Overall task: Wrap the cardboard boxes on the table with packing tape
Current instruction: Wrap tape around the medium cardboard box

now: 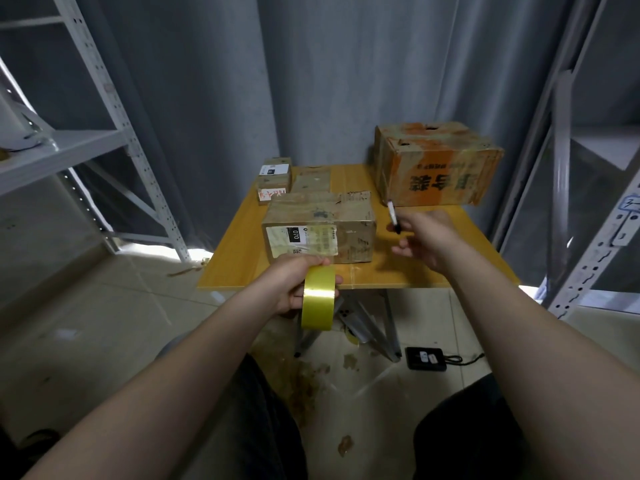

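Packing tape roll [318, 297], yellow, is held at its upper part by the left hand [294, 282], fingers curled over the rim and clamped on it. The roll is seen edge-on and held just in front of the table's near edge, apart from every box.

The right hand [426, 239] is raised over the table [398, 271], to the right of the nearest box. Its fingers are closed on a slim tool [393, 216], white with a black lower end, which points up and away. Whether this is a pen or a cutter cannot be determined. The thumb sticks out below, touching nothing.

The nearest box [320, 226] stands on the table close to the front edge. It has glossy tape over its top and a white label with a black panel on its facing side. Behind it lies a flat box [311, 181]. To the left of that, two small boxes [275, 168] sit one behind the other at the table's far-left corner. A large box [436, 164] with orange print and worn tape stands at the far right, well apart from the nearest box.

Grey curtain [311, 81] hangs behind the table. Metal shelving [114, 133] stands on either side. A black device [426, 358] with a cord lies on the tiled floor below.
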